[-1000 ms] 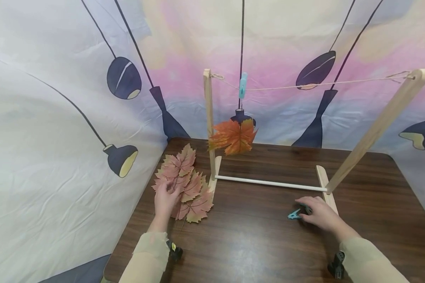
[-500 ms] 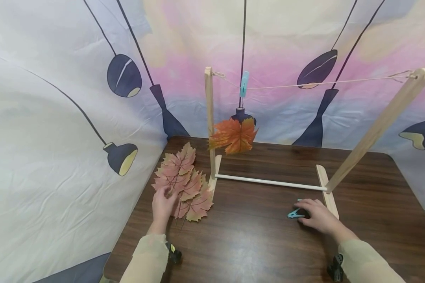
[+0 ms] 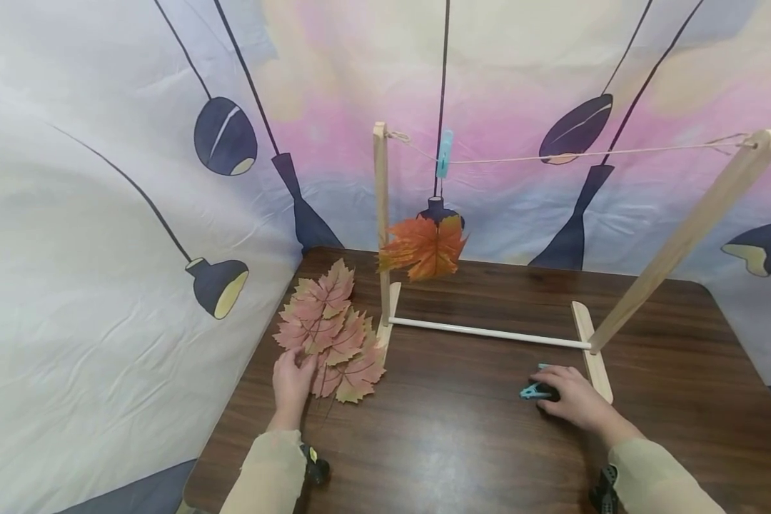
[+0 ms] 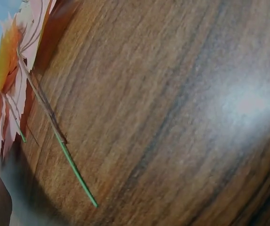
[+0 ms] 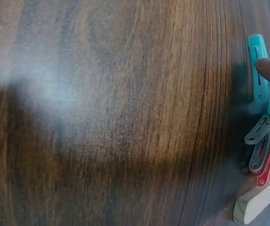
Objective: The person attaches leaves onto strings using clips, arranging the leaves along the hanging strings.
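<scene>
My left hand [image 3: 292,385] is at the lower edge of several overlapping pinkish artificial maple leaves [image 3: 321,296] on the table's left, thumb and index fingertips right at a leaf's margin. Whether they pinch it I cannot tell. Thin stems with a green tip [image 4: 80,174] lie beside that hand in the left wrist view. On the right, my right hand [image 3: 575,400] rests with relaxed fingers over a small pile of clothespins. One fingertip touches a turquoise clothespin [image 5: 258,80]; other fingers partly hide grey clothespins [image 5: 258,131] and a red clothespin [image 5: 263,175].
A wooden rack with a left post [image 3: 382,214], a right post [image 3: 687,235] and a white crossbar [image 3: 488,333] stands on the brown table [image 3: 450,435]. An orange maple leaf [image 3: 433,250] hangs below a turquoise clothespin [image 3: 445,153] on its string [image 3: 552,155].
My left hand has drawn back slightly toward me, from over the leaves to their lower edge. My right hand has settled lower over the clothespins; the pile stays put.
</scene>
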Demonstrator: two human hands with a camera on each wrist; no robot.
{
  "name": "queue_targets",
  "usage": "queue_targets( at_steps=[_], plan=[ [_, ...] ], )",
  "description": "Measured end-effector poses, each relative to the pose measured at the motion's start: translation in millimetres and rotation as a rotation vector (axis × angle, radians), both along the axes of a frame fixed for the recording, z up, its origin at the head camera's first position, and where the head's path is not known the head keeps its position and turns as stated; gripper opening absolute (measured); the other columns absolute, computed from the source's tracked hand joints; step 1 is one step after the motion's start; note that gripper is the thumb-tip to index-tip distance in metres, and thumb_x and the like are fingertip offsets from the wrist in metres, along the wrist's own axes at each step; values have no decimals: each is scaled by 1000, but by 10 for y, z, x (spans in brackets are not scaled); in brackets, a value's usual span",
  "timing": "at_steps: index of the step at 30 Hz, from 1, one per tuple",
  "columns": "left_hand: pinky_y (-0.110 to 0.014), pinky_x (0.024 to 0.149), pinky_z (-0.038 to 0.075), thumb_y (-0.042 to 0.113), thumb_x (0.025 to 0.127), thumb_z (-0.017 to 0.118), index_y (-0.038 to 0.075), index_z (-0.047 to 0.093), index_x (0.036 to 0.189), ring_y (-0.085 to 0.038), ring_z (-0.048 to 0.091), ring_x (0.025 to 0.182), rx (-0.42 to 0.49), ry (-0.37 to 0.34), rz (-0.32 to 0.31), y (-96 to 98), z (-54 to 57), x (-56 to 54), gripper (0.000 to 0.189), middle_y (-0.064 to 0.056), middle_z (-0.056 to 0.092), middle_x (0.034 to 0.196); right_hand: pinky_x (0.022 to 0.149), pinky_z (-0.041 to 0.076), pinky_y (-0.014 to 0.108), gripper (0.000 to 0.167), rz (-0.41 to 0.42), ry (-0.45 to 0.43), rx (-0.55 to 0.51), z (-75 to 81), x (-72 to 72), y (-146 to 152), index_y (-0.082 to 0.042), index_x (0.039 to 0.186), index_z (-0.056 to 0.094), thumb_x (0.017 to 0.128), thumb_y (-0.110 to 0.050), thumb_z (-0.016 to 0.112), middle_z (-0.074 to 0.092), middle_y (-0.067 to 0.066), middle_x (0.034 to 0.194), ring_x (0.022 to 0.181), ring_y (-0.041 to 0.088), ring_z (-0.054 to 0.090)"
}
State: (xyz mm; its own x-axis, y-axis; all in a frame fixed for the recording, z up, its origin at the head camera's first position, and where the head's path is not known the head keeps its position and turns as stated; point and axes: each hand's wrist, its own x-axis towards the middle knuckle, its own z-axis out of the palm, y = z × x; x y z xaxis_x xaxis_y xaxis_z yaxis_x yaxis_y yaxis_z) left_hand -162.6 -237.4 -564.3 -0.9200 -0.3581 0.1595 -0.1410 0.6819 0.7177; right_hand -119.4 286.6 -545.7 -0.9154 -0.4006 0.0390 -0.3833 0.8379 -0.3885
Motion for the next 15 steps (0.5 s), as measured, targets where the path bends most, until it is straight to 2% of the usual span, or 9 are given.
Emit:
queue_targets(
  at_steps=[6, 10, 15],
  plan=[
    [-46, 83, 43, 14, 86, 66, -4, 62, 107, -32, 57, 94, 47, -17, 2, 36, -36, -24, 29, -19, 62, 101, 80, 43, 55, 42, -14, -11, 33, 22, 3, 6, -5, 113, 66, 75, -18, 77, 59, 14, 114, 104, 38, 50],
    [-46, 83, 44, 14, 86, 66, -4, 63, 105, -32, 58, 92, 62, -13, 24, 20, -31, -26, 26, -20, 62, 101, 76, 44, 54, 42, 9, -7, 57, -5, -22, -25, -6, 113, 66, 75, -19, 77, 59, 12, 114, 103, 37, 51],
    [-45, 82, 44, 15, 87, 66, -3, 64, 102, -32, 59, 90, 49, -4, 43, -10, -35, -34, 24, -19, 64, 98, 75, 44, 52, 42, 20, -10, 63, -20, -39, -66, -7, 113, 66, 75, -20, 76, 60, 12, 114, 101, 36, 51]
  ],
)
